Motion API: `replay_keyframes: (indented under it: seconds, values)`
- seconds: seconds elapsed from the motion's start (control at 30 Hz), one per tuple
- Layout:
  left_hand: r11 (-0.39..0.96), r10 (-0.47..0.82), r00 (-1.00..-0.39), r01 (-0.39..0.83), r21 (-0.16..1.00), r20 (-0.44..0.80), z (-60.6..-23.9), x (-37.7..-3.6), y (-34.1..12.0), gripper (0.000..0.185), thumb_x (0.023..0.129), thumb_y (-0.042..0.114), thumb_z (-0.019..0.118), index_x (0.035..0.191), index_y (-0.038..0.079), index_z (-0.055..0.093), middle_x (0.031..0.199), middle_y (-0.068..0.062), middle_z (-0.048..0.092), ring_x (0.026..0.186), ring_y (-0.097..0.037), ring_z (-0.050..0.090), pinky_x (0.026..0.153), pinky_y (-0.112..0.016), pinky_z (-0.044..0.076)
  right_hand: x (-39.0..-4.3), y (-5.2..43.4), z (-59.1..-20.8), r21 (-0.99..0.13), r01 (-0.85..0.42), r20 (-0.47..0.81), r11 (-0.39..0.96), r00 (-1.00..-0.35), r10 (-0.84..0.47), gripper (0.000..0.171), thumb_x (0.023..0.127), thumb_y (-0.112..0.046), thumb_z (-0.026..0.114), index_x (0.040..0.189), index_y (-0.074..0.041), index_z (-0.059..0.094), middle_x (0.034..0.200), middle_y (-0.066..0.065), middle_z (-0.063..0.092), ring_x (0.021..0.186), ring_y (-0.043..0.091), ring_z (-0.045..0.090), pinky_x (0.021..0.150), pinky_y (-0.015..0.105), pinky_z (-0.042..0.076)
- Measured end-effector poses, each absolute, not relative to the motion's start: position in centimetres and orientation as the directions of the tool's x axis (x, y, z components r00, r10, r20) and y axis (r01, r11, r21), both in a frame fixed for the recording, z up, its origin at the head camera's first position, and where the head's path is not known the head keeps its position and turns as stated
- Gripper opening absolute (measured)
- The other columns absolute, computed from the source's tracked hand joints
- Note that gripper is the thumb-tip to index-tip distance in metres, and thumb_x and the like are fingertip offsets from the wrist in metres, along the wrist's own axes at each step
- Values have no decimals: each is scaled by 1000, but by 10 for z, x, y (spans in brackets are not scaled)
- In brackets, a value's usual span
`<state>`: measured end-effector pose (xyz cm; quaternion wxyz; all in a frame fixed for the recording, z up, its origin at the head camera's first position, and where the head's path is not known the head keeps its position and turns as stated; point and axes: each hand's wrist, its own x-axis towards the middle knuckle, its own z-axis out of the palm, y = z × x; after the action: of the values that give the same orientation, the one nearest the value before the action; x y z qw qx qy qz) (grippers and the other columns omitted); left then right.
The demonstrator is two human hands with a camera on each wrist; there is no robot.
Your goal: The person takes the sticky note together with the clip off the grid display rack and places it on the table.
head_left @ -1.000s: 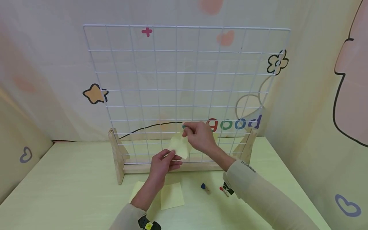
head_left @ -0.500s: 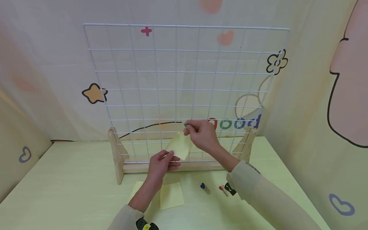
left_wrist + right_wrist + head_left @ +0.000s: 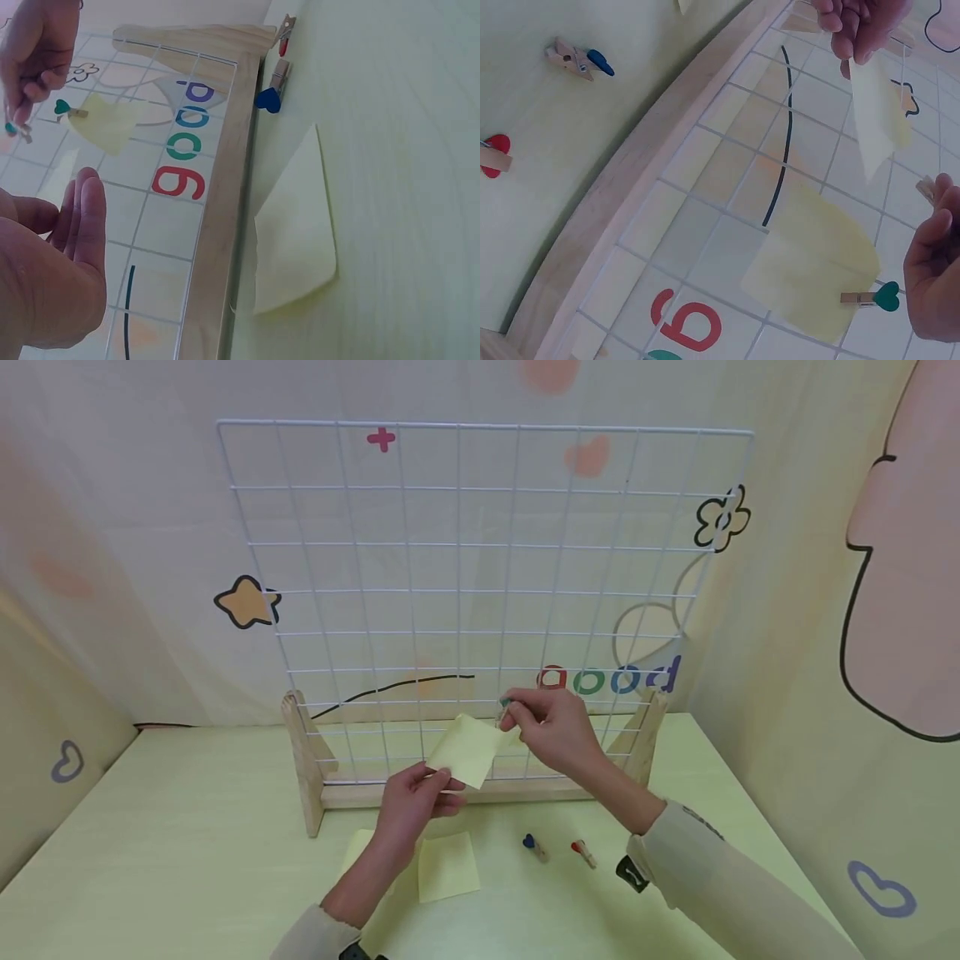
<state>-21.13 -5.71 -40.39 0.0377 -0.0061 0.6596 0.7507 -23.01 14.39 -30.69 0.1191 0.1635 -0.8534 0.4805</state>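
Observation:
My left hand (image 3: 415, 806) pinches a pale yellow paper note (image 3: 467, 750) by its lower left corner, thumb on top. The note tilts in front of the white wire grid (image 3: 459, 591). Just right of its upper edge, my right hand (image 3: 557, 731) pinches a small wooden clothespin (image 3: 928, 189) with a green heart (image 3: 506, 702), apart from the note in the right wrist view. Another yellow note (image 3: 810, 255) hangs on the grid under a green-heart clothespin (image 3: 870, 298); my right hand mostly covers it in the head view.
Loose yellow notes (image 3: 448, 867) lie on the table below my left forearm. A blue-heart clothespin (image 3: 535, 847) and a red-heart clothespin (image 3: 583, 853) lie to their right. Wooden feet (image 3: 309, 764) and a wooden bar (image 3: 360, 797) support the grid.
My right hand has moved right and slightly down with the clothespin, away from the note's top edge. My left hand has shifted a little left and down, and the note tilts more.

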Motion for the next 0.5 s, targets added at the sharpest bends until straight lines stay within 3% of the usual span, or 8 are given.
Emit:
replay_keyframes:
  seconds: [0.27,0.5]
  values:
    - [-79,12,-997,-74,994,-74,-410,-195,-81,19,95,9,59,103,-7,61,89,-11,73,68,-17,69,67,-29,58,-216,170,-325,-811,-346,298,472,-938,-176,22,96,-5,55,110,4,69,77,10,71,60,20,59,44,20,38]
    - [-31,-53,-993,-107,994,-109,-420,-184,-105,16,95,6,58,101,-8,63,95,-21,71,66,-17,69,65,-29,58,-201,192,-345,-848,-283,222,448,-957,-185,22,95,-3,57,112,7,67,78,10,70,60,17,58,49,20,44]
